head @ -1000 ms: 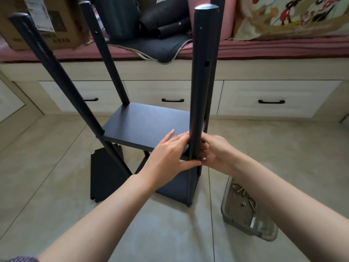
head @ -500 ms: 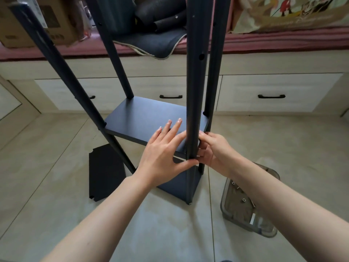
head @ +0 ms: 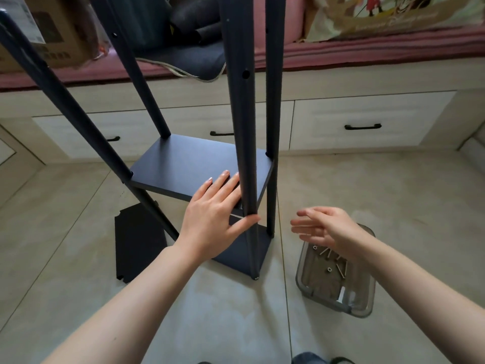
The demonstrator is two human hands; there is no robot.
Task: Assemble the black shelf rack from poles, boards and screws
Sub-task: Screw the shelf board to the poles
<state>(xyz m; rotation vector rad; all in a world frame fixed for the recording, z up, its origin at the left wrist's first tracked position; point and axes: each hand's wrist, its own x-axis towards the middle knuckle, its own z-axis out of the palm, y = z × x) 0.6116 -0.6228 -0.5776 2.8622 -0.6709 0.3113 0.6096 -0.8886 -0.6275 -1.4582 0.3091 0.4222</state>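
Head view: I see the shelf rack (head: pixel 199 174) standing on the floor tiles with four poles up, a lower board and a middle board (head: pixel 183 164) fitted. My left hand (head: pixel 212 219) lies flat on the middle board's near edge, fingers straight and spread, thumb touching the near front pole (head: pixel 241 127). My right hand (head: pixel 322 227) hovers apart from the rack, fingers relaxed and loosely extended, holding nothing.

Procedure, as I judge it: fetch a screw from the clear tray (head: pixel 367 308), just below the right hand. Keep the left palm pressing so the board's corner stays level against the pole's hole while the screw starts.

A spare board (head: pixel 139 240) lies flat to the left, clear of the work. Obstruction: the near pole partly hides the joint.
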